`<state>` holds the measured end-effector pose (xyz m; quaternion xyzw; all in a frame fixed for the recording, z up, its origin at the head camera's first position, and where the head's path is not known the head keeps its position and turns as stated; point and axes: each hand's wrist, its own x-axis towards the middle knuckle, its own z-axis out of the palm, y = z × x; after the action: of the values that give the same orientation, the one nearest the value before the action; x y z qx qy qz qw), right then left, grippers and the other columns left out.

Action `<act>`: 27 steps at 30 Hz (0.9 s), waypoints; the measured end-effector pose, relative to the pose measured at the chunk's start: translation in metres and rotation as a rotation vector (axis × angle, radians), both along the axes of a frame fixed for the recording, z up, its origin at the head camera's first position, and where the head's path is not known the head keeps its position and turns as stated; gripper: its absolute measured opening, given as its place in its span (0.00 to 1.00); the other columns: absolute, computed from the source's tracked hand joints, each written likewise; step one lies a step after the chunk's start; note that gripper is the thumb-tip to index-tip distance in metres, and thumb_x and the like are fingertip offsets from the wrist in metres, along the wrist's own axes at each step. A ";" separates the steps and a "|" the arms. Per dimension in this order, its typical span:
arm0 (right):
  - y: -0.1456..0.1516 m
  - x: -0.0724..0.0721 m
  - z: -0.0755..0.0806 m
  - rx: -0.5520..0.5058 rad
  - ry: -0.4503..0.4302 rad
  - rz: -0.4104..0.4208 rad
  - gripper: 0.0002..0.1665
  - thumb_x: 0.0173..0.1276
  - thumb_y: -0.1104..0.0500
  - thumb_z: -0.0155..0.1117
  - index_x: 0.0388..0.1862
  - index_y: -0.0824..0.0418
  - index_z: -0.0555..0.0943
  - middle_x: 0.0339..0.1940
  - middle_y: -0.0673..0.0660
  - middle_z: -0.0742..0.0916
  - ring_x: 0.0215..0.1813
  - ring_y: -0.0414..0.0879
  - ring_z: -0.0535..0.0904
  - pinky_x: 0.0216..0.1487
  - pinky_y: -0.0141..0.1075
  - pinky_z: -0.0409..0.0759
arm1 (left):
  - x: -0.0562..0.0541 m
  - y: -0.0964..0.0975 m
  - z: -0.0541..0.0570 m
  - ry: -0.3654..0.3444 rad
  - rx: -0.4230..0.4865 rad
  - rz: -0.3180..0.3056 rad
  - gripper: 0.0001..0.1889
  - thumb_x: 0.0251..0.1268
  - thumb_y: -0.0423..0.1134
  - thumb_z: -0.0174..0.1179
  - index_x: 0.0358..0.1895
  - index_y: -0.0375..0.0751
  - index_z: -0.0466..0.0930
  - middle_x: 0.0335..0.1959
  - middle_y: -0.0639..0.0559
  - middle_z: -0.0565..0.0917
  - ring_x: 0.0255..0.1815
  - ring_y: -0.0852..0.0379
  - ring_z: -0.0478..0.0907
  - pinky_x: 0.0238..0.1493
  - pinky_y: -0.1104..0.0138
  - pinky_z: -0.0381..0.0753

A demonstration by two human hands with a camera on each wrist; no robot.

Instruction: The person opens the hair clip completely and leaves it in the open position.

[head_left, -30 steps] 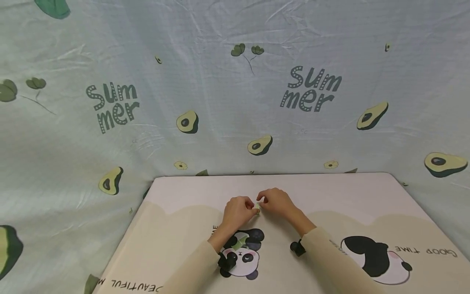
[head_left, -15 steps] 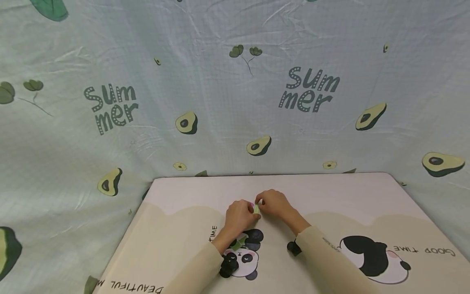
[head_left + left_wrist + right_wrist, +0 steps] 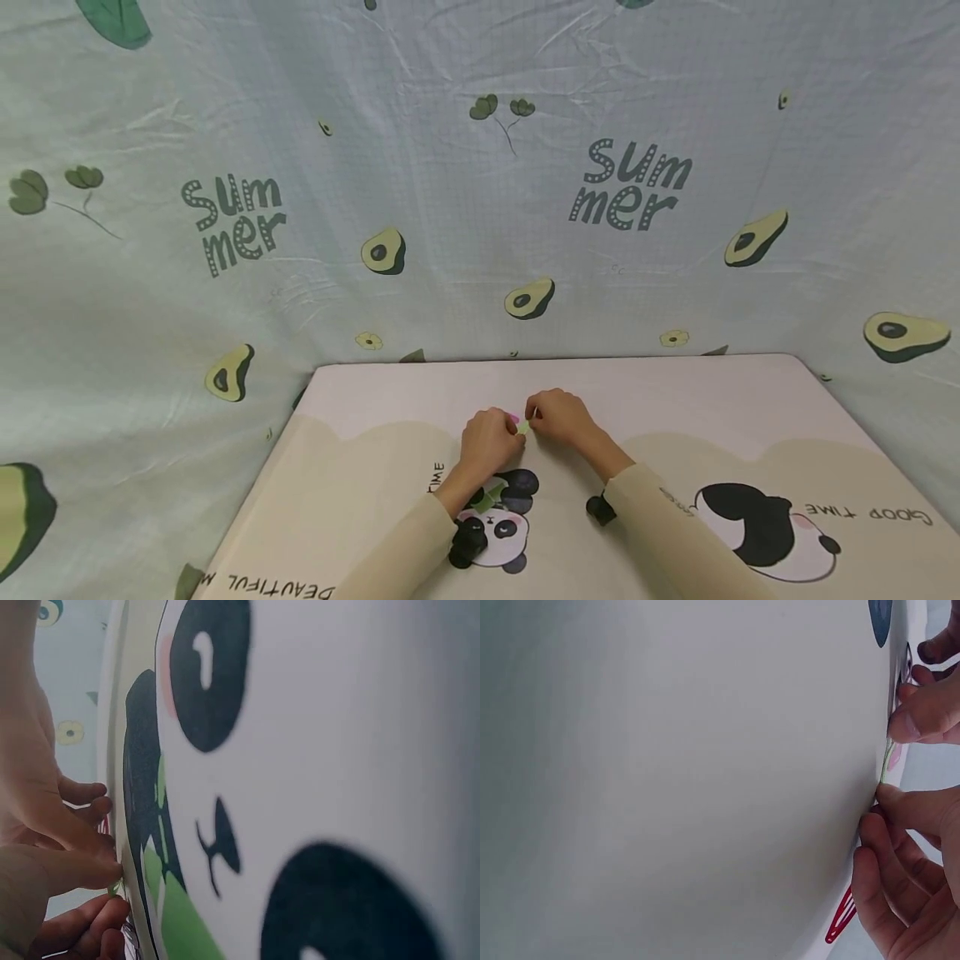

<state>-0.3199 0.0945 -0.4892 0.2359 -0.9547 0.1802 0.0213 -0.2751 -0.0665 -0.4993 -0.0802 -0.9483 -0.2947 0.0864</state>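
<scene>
Between the hands is a small, thin light green hair clip [image 3: 523,427], seen nearly edge-on in the right wrist view [image 3: 887,759]. My left hand [image 3: 487,437] pinches one end between thumb and fingers. The fingertips of my right hand [image 3: 561,417] pinch the other end, close to the tabletop. A red snap hair clip [image 3: 841,919] lies beside the right hand in the right wrist view. By the left fingertips is a small pink piece [image 3: 514,417], partly hidden by the hand. Further clip-like pieces behind the left hand are mostly covered.
The pale table [image 3: 360,400] has a printed cover with a panda [image 3: 498,533] under the left forearm and another panda [image 3: 772,529] at the right. A curtain [image 3: 450,167] printed with avocados hangs behind the table's far edge.
The right fingertips have come in to the green clip, which showed longer and more upright half a second ago. The left hand has shifted slightly, and more of the pink piece shows.
</scene>
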 end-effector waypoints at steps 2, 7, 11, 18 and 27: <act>0.000 0.000 -0.001 0.008 0.005 0.000 0.02 0.64 0.63 0.71 0.35 0.56 0.88 0.30 0.51 0.88 0.33 0.44 0.80 0.36 0.42 0.79 | 0.000 0.000 0.000 0.001 0.010 0.015 0.05 0.56 0.37 0.72 0.25 0.41 0.89 0.24 0.52 0.87 0.23 0.59 0.74 0.25 0.67 0.71; 0.001 0.000 -0.003 0.017 0.013 0.000 0.03 0.63 0.63 0.71 0.35 0.56 0.88 0.28 0.50 0.86 0.32 0.45 0.79 0.37 0.43 0.78 | 0.001 -0.001 0.002 0.028 0.020 0.036 0.03 0.54 0.36 0.73 0.28 0.41 0.91 0.29 0.50 0.90 0.26 0.57 0.79 0.27 0.64 0.77; 0.002 0.000 -0.003 0.017 0.011 0.005 0.03 0.63 0.63 0.70 0.35 0.57 0.88 0.28 0.50 0.86 0.33 0.45 0.79 0.37 0.43 0.78 | 0.001 -0.001 0.003 0.040 0.021 0.038 0.03 0.54 0.36 0.73 0.27 0.41 0.91 0.28 0.51 0.90 0.27 0.55 0.81 0.27 0.64 0.77; 0.008 0.001 0.007 -0.065 -0.023 -0.004 0.03 0.64 0.64 0.72 0.35 0.56 0.88 0.29 0.50 0.87 0.32 0.43 0.77 0.38 0.40 0.77 | 0.002 -0.005 0.010 0.039 0.100 0.035 0.04 0.55 0.36 0.73 0.30 0.40 0.92 0.26 0.50 0.89 0.26 0.58 0.80 0.27 0.66 0.76; 0.020 0.007 0.024 -0.164 0.002 -0.012 0.02 0.67 0.59 0.72 0.38 0.56 0.89 0.32 0.48 0.89 0.32 0.39 0.78 0.36 0.35 0.78 | 0.002 -0.011 0.025 0.129 0.166 -0.007 0.05 0.56 0.39 0.75 0.32 0.43 0.92 0.24 0.54 0.90 0.26 0.60 0.83 0.31 0.67 0.76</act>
<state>-0.3129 0.1141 -0.4652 0.2278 -0.9382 0.2572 0.0428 -0.2733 -0.0780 -0.4745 -0.0948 -0.9128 -0.3666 0.1526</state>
